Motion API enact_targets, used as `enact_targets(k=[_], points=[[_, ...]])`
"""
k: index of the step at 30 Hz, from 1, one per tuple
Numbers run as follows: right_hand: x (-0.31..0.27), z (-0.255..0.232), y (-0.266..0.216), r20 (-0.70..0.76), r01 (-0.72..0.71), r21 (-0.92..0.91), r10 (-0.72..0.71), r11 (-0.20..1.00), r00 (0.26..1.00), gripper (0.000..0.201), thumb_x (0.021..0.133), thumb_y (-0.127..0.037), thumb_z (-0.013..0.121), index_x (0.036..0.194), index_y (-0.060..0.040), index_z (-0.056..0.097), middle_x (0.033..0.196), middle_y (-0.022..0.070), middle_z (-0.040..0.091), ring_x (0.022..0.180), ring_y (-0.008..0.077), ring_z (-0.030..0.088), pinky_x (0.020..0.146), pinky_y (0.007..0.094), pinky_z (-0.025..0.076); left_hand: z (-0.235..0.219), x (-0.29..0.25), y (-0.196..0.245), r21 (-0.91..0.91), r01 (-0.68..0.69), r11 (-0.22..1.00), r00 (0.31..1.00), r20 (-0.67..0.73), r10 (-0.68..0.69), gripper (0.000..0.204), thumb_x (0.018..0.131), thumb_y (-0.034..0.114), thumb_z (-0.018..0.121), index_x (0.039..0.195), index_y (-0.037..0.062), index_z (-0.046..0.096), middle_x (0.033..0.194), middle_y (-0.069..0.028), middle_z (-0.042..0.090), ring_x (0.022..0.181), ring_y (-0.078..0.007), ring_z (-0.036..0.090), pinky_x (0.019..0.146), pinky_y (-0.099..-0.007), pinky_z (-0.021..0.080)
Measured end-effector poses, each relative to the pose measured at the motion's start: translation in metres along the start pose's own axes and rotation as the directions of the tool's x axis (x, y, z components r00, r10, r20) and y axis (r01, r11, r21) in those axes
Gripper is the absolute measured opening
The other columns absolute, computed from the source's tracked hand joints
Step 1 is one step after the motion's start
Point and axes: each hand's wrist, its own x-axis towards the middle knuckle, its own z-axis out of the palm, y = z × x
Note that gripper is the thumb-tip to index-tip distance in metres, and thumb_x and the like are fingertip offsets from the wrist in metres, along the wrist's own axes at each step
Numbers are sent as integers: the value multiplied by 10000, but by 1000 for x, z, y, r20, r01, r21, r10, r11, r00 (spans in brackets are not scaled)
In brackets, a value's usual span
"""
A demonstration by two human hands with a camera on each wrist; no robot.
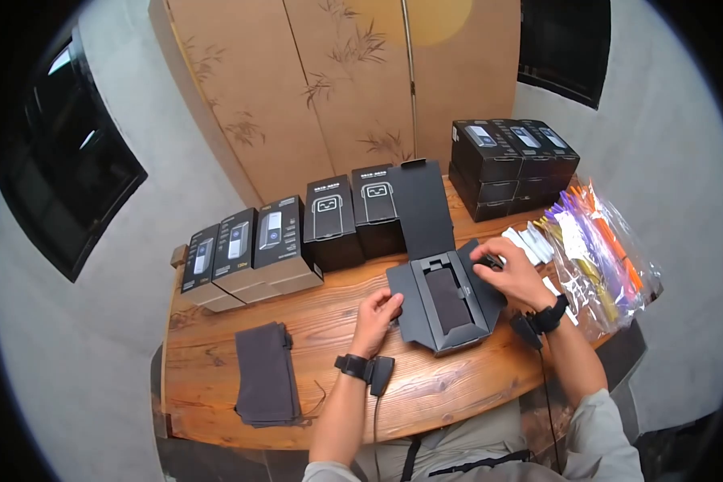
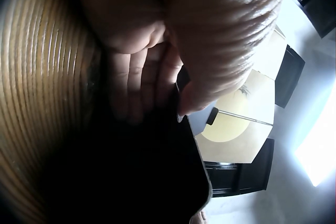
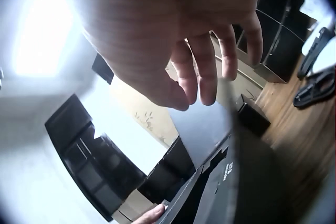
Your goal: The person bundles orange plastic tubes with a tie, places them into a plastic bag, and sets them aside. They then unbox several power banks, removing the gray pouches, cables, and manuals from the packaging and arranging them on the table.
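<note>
An open black box [image 1: 458, 341] stands on the wooden table with its tall lid [image 1: 422, 209] raised and its side flaps spread. Inside lies a dark cloth-like item [image 1: 448, 297]. My left hand [image 1: 373, 321] holds the left flap; in the left wrist view the thumb of that hand [image 2: 210, 29] rests on the edge of the black flap [image 2: 157, 171], fingers behind it. My right hand [image 1: 510, 273] hovers over the box's right side. Its fingers hang loosely bent with nothing between them, as the right wrist view shows of the hand [image 3: 173, 35] above the box [image 3: 215, 198].
Closed black boxes [image 1: 327, 210] line the table's back left, with stacked boxes [image 1: 512, 161] at the back right. Plastic bags of colourful strips [image 1: 610, 257] and white packets [image 1: 530, 241] lie on the right. Folded dark cloth pouches [image 1: 265, 373] lie at the left front.
</note>
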Motion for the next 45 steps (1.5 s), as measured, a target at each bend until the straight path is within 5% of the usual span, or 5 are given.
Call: enact_targets(k=[13,27,30,35,45], points=[[6,64,-18,336,207,-631,24,747,941,539,659,-312,833,1063,11,680,1096,209,652,1236,365,453,1024,811,88,-1,-6,0,51,-27,998,1000,-11,28,170,927,197,684,894,35,650,772,47,577,673,-27,463,626,-181,378],[11,31,-30,34,124,-199,-120,972,992,101,817,-121,664,851,-29,686,866,123,652,948,312,553,855,424,441,-6,-3,-5,8,-27,1000,1000,-5,27,173,927,180,687,846,32,648,800,20,612,731,-46,539,685,-186,443],[12,14,-36,-83,2,175,13,985,996,109,899,-140,643,941,-40,643,892,22,631,873,129,560,736,279,464,-7,-2,-5,16,-30,999,1000,5,30,166,925,180,688,850,38,644,784,31,592,686,-34,492,639,-183,402],[6,-4,-41,89,-203,720,202,664,975,84,987,-133,568,1055,-97,602,974,-52,594,860,22,574,767,178,516,0,-5,0,-8,-40,999,999,-9,40,168,926,185,685,828,61,628,746,59,553,601,-11,408,546,-181,325],[-30,8,-62,340,-367,919,180,142,923,306,1015,-182,523,1279,-28,537,1179,47,631,1042,124,641,883,302,555,-13,-11,4,-15,75,997,996,56,-74,402,972,297,607,655,59,545,644,-27,554,561,-108,568,519,-228,445]])
